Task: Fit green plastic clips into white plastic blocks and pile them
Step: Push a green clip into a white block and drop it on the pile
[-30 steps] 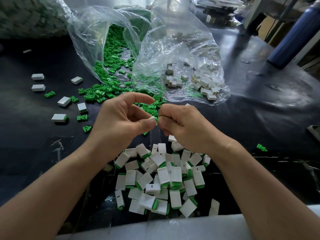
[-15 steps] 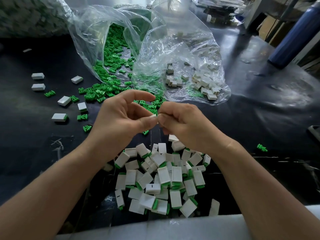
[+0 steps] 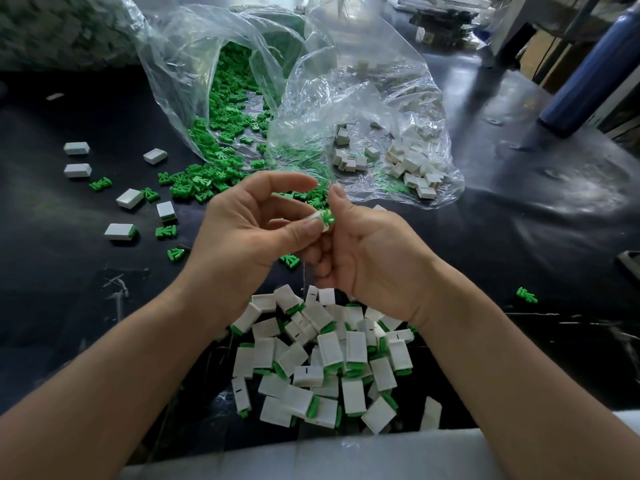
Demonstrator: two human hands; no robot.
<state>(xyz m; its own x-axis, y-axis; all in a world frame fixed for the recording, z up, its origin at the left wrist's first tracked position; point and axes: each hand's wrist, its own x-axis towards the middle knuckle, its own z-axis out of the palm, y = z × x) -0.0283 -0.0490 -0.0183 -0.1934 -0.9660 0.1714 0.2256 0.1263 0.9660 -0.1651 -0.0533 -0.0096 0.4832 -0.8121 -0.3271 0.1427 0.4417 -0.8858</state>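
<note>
My left hand (image 3: 247, 225) pinches a small white block (image 3: 319, 221) between thumb and fingers at the middle of the view. My right hand (image 3: 369, 251) holds a green clip (image 3: 327, 216) against the block's end; the clip's prongs stick out above it. Both hands hover above a pile of white blocks with green clips fitted (image 3: 325, 358) near the table's front edge. Loose green clips (image 3: 221, 133) spill from a clear bag behind my hands. A second clear bag holds empty white blocks (image 3: 412, 164).
Several single white blocks (image 3: 130, 198) and green clips (image 3: 165, 231) lie scattered on the black table (image 3: 52, 278) at the left. One green clip (image 3: 526, 294) lies at the right. A blue bottle (image 3: 592, 71) stands far right. A pale strip (image 3: 311, 459) runs along the front edge.
My right hand has turned and dropped slightly, so the green clip and white block now show between the fingertips. The left hand has stayed nearly in place.
</note>
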